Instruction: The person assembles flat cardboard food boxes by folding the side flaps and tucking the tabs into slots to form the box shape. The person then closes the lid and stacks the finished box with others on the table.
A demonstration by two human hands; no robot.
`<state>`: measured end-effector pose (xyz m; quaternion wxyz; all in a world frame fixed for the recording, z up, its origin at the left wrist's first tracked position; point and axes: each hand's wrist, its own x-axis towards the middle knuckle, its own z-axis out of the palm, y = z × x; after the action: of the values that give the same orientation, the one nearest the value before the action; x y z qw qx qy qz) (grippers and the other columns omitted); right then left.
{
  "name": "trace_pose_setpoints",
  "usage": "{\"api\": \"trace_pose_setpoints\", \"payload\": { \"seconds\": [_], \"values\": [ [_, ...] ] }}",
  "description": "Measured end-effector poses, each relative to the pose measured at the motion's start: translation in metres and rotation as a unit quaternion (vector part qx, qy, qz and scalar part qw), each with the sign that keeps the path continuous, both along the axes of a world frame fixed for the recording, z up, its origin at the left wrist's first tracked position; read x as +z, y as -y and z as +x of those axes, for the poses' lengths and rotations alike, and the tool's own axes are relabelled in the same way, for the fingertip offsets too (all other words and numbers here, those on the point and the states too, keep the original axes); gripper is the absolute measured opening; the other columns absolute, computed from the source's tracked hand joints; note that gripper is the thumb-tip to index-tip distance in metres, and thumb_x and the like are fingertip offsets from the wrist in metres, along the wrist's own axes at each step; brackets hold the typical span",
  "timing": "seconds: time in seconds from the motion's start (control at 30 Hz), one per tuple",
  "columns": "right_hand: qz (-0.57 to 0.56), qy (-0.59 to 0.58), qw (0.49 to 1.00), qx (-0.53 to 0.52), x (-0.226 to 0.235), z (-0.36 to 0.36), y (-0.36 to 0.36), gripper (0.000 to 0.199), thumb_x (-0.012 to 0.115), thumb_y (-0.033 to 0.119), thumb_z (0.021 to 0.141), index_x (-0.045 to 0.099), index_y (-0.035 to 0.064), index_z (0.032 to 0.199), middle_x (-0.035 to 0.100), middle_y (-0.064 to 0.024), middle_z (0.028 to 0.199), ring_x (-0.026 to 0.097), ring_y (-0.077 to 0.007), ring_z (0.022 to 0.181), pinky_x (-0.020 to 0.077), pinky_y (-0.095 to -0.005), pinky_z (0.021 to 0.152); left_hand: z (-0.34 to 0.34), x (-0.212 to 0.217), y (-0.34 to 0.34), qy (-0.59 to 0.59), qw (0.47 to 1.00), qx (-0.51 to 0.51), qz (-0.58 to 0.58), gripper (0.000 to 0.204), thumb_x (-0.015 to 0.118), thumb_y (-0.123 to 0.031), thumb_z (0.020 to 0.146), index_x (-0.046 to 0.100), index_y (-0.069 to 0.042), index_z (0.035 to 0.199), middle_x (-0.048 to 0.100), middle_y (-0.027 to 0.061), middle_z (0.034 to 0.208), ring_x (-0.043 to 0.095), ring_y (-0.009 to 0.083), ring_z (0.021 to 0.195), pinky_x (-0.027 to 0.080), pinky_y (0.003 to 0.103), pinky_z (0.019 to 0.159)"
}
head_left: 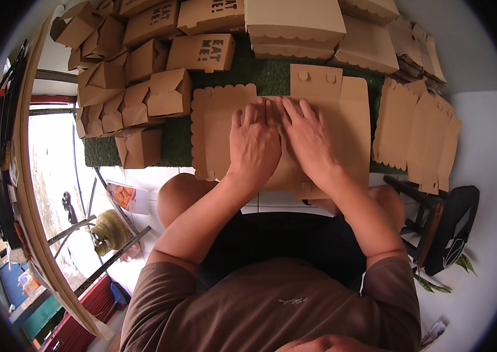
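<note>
An unfolded brown cardboard box blank (354, 129) lies in front of me, its left edge scalloped and its upper flap cut with small slots. Both my hands press on its middle, side by side, near a fold line. My left hand (254, 141) rests palm down with fingers stretched toward the far edge. Close beside it, my right hand (307, 135) lies flat as well, its fingertips almost meeting the left ones. Neither hand grips anything. The part of the blank under the palms is hidden.
Green turf matting (175, 144) covers the work surface. Folded small boxes (169, 94) crowd the far left, larger stacked boxes (295, 20) the far middle. More flat blanks (416, 132) lie at the right. A dark wooden stool (427, 223) stands at the right, a green gas cylinder (110, 232) at the left.
</note>
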<state>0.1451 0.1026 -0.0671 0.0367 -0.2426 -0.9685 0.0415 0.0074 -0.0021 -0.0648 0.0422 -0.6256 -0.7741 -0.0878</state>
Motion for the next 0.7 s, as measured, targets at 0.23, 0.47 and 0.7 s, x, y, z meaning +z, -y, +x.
{"api": "trace_pose_setpoints", "payload": {
  "seconds": [0.23, 0.47, 0.7],
  "values": [
    [-0.013, 0.005, 0.999, -0.046, -0.002, -0.001, -0.002, 0.062, 0.067, 0.006, 0.102, 0.064, -0.0012, 0.164, 0.061, -0.0089, 0.161, 0.061, -0.0329, 0.14, 0.0551, -0.0517, 0.121, -0.004, -0.001, -0.002, -0.006, 1.0, 0.007, 0.012, 0.063, 0.073, -0.015, 0.1, 0.067, 0.009, 0.158, 0.074, 0.0243, 0.156, 0.064, 0.039, 0.149, 0.047, 0.054, 0.126],
    [0.02, -0.017, 0.999, -0.042, -0.001, -0.002, 0.001, 0.064, 0.067, 0.004, 0.103, 0.062, 0.0004, 0.166, 0.063, -0.011, 0.157, 0.062, -0.0337, 0.136, 0.058, -0.0511, 0.116, -0.001, -0.002, -0.008, 0.01, 0.999, -0.003, 0.032, 0.059, 0.074, -0.013, 0.099, 0.071, 0.005, 0.155, 0.077, 0.0218, 0.153, 0.065, 0.039, 0.149, 0.049, 0.054, 0.124],
    [-0.068, -0.055, 0.995, -0.054, -0.001, 0.007, -0.023, 0.071, 0.072, -0.002, 0.098, 0.058, 0.0029, 0.167, 0.063, -0.016, 0.156, 0.064, -0.0401, 0.137, 0.059, -0.0519, 0.116, -0.031, 0.018, -0.015, 0.097, 0.995, 0.008, -0.009, 0.059, 0.077, -0.014, 0.095, 0.076, -0.008, 0.154, 0.085, 0.0131, 0.139, 0.071, 0.0354, 0.139, 0.055, 0.053, 0.118]
  ]
}}
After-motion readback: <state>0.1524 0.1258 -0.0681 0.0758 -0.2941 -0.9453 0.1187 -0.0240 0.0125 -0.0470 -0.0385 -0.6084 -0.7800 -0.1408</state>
